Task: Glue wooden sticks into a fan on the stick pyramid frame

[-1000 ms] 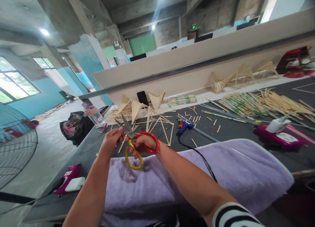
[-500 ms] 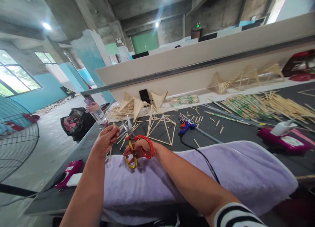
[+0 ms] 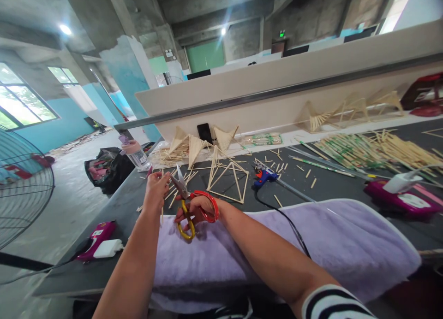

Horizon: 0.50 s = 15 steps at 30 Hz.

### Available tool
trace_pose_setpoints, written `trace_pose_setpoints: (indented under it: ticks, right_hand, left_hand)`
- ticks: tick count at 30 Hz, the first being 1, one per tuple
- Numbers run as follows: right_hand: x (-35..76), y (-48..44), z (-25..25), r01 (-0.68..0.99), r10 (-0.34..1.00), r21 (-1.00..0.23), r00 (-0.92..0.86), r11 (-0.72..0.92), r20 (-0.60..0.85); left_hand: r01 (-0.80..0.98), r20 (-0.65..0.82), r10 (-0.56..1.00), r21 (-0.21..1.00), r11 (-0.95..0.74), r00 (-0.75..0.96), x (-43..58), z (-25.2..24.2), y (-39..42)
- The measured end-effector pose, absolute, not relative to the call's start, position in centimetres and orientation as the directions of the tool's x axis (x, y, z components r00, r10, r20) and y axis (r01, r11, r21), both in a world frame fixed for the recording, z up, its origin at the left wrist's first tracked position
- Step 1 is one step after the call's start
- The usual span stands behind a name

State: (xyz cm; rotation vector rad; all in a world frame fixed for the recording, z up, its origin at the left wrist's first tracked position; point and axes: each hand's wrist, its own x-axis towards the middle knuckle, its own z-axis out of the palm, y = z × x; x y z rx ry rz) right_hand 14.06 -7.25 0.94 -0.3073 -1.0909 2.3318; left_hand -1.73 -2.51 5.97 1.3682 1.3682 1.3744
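Note:
My left hand has its fingers pinched together on a thin wooden stick, whose lower end shows beneath the palm. My right hand grips a pair of scissors by a red and a yellow handle loop. The scissor blades are apart and point up and away, with one blade close to my left fingertips. I cannot tell whether that blade touches the stick. Just beyond, a frame of glued sticks rests on the dark table.
A blue glue gun with a black cord lies right of the frame. A lilac towel covers the table's front edge. Stick piles lie at right, a bottle stands at back left, and a magenta power strip is front left.
My left hand has moved right with the stick, closer to the scissors. The scissor blades are spread wider. My right hand has hardly shifted.

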Motion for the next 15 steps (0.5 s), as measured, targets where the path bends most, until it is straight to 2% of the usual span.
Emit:
trace_pose_setpoints:
  ticks: [4, 7, 10, 13, 15]
  right_hand:
    - [13.7, -6.4, 0.2, -0.364, 0.548, -0.757, -0.836, -0.543, 0.009]
    - [13.6, -6.1, -0.1, -0.397, 0.549, -0.745, -0.834, -0.536, 0.05]
    - [13.9, -6.0, 0.0, -0.423, 0.549, -0.75, -0.83, -0.509, 0.095]
    - [14.1, -6.2, 0.4, -0.44, 0.586, -0.755, -0.805, -0.487, 0.092]
    - [14.1, -6.4, 0.5, -0.428, 0.621, -0.762, -0.782, -0.487, 0.043]
  left_hand:
    - [-0.014, 0.223, 0.965, 0.974, -0.227, -0.138, -2.2, 5.4, -2.0]
    - [-0.135, 0.2, 0.972, 0.967, -0.216, -0.124, -2.5, 5.4, -1.3]
    - [-0.289, 0.073, 0.991, 0.952, -0.104, -0.116, -2.8, 6.1, 0.4]
    - [-0.48, -0.101, 0.994, 0.871, 0.105, 0.033, -3.3, 6.4, 2.3]
    - [-0.534, -0.147, 0.986, 0.829, 0.167, 0.08, -3.7, 5.8, 3.1]
